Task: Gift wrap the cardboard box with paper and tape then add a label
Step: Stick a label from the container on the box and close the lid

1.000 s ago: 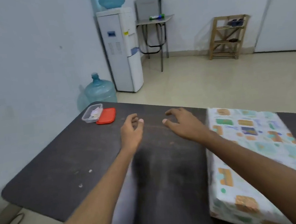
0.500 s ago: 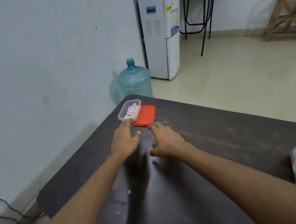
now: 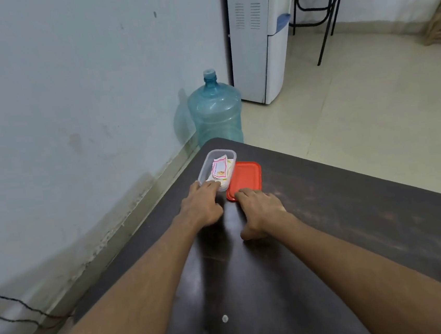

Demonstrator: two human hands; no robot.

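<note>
Head view: a dark table (image 3: 327,210) seen from above, both bare forearms reaching toward its far left corner.
Left hand (image 3: 202,209): palm down, fingers fairly straight, their tips lying on the near rim of the clear container (image 3: 205,165); the thumb is hidden beneath the hand, so no grasp can be made out.
Right hand (image 3: 262,211): palm down, fingers extended and relaxed, tips touching the near edge of the red lid (image 3: 245,178); the thumb points down toward the tabletop and holds nothing.
Labels (image 3: 219,168): small pink-bordered papers lying loosely in the clear container; their print is too small to read and the lower ones are covered by the top one.
Clear container and red lid: side by side and touching, the lid flat on the table to the right.
Water bottle (image 3: 216,110): blue, on the floor just beyond the table's far corner, its base hidden by the table edge.
Water dispenser (image 3: 257,35): white, farther back, its top cut off by the frame.
Black legs (image 3: 317,7): thin metal, far right of the dispenser, upper part out of frame.
Wooden rack (image 3: 440,21): only a sliver at the right edge.
Cable (image 3: 11,305): dark, along the left wall, its ends out of sight.
</note>
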